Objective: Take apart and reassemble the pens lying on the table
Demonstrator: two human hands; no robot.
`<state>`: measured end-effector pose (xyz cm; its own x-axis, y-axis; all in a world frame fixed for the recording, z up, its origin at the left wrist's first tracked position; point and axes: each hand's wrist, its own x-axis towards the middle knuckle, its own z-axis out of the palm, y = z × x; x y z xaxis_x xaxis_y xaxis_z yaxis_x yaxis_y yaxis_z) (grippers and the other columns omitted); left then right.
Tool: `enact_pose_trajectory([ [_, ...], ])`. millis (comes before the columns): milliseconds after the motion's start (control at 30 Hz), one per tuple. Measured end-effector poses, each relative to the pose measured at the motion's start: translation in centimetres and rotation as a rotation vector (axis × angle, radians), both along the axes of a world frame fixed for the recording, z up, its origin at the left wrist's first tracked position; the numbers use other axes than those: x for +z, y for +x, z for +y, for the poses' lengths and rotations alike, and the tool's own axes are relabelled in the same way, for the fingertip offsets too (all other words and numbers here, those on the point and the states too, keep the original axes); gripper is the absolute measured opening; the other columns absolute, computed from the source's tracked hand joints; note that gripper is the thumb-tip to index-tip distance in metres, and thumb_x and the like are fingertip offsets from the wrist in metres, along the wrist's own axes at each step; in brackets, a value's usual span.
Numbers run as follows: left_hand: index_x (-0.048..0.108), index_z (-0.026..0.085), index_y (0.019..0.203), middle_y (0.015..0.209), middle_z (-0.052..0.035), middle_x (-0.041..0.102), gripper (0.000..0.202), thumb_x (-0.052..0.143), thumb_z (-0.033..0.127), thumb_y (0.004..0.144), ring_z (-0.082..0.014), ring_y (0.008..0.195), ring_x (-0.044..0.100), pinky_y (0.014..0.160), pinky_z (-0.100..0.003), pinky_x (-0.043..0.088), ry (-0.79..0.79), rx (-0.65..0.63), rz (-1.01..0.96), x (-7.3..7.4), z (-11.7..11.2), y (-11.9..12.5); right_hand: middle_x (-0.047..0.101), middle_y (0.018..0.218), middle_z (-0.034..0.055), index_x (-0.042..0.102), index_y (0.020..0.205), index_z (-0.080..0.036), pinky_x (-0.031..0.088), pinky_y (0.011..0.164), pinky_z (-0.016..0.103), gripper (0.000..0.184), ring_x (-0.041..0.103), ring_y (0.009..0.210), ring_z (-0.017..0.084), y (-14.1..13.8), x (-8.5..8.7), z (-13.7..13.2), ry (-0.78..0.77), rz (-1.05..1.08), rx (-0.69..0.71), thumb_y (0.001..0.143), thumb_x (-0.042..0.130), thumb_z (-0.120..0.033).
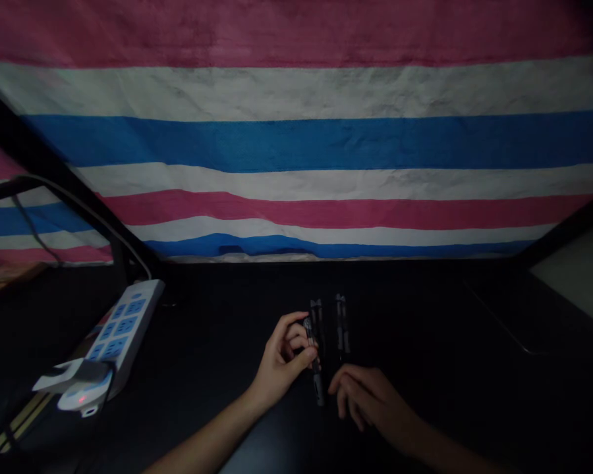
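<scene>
Three slim, dark sticks [342, 329] sit close together on the black worktop [217, 342]. The left hand [284, 359] pinches one stick [318, 390] between thumb and fingers. The right hand [366, 395] rests beside it, loosely curled and empty.

Backdrop: striped sheet [296, 145], pink, white and blue bands, creased, hanging behind the far edge.
Tabletop: black [202, 368], dimly lit.
Power strip: white with blue sockets [126, 322], lying angled at left.
Adapter: white [79, 388], plugged in at strip's near end, red light lit.
Cable: grey [84, 204], arching above the strip.
</scene>
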<state>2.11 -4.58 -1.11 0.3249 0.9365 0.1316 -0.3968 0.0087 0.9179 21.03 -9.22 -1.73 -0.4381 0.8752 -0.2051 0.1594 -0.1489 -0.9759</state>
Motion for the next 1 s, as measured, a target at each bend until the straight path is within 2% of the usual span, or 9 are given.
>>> enact_pose_trajectory([
  [200, 0.051, 0.025, 0.112, 0.077, 0.0041, 0.053, 0.042, 0.072, 0.021, 0.076, -0.0111, 0.063, 0.062, 0.053, -0.019, 0.050, -0.070, 0.049, 0.059, 0.13, 0.00, 0.01, 0.060, 0.061, -0.0004, 0.061, 0.086, -0.013, 0.030, 0.042, 0.017, 0.039, 0.043, 0.040, 0.005, -0.06, 0.22, -0.15, -0.009, -0.017, 0.014, 0.094, 0.037, -0.043],
  [467, 0.051, 0.024, 0.112, 0.076, 0.0048, 0.054, 0.041, 0.071, 0.021, 0.076, -0.0106, 0.064, 0.062, 0.055, -0.020, 0.051, -0.097, 0.111, 0.077, 0.04, 0.26, 0.00, 0.060, 0.061, -0.0007, 0.062, 0.085, -0.013, 0.031, 0.042, 0.017, 0.038, 0.044, 0.041, 0.005, 0.00, 0.38, 0.02, -0.007, -0.033, 0.014, 0.094, 0.038, -0.042],
  [667, 0.042, 0.027, 0.125, 0.081, 0.0028, 0.059, 0.055, 0.070, 0.021, 0.077, -0.0101, 0.065, 0.061, 0.058, -0.021, 0.052, -0.096, 0.109, 0.060, 0.05, 0.16, 0.12, 0.060, 0.060, -0.0008, 0.061, 0.085, -0.013, 0.030, 0.041, 0.017, 0.038, 0.043, 0.040, 0.005, 0.01, 0.11, 0.11, -0.019, -0.032, 0.019, 0.094, 0.038, -0.042],
  [833, 0.039, 0.029, 0.127, 0.081, 0.0041, 0.057, 0.058, 0.070, 0.022, 0.078, -0.0100, 0.064, 0.062, 0.058, -0.021, 0.052, -0.116, 0.152, 0.047, -0.01, 0.33, 0.03, 0.059, 0.060, -0.0008, 0.061, 0.085, -0.013, 0.031, 0.041, 0.017, 0.037, 0.043, 0.040, 0.005, -0.04, 0.23, 0.15, -0.018, -0.040, 0.028, 0.093, 0.038, -0.042],
  [1000, 0.045, 0.026, 0.117, 0.080, 0.0038, 0.058, 0.049, 0.072, 0.023, 0.076, -0.0107, 0.065, 0.062, 0.056, -0.020, 0.051, -0.148, 0.160, 0.067, 0.13, 0.40, -0.07, 0.059, 0.060, -0.0008, 0.061, 0.086, -0.013, 0.031, 0.041, 0.017, 0.038, 0.043, 0.040, 0.006, -0.03, 0.20, 0.08, -0.008, -0.040, 0.024, 0.093, 0.038, -0.042],
])
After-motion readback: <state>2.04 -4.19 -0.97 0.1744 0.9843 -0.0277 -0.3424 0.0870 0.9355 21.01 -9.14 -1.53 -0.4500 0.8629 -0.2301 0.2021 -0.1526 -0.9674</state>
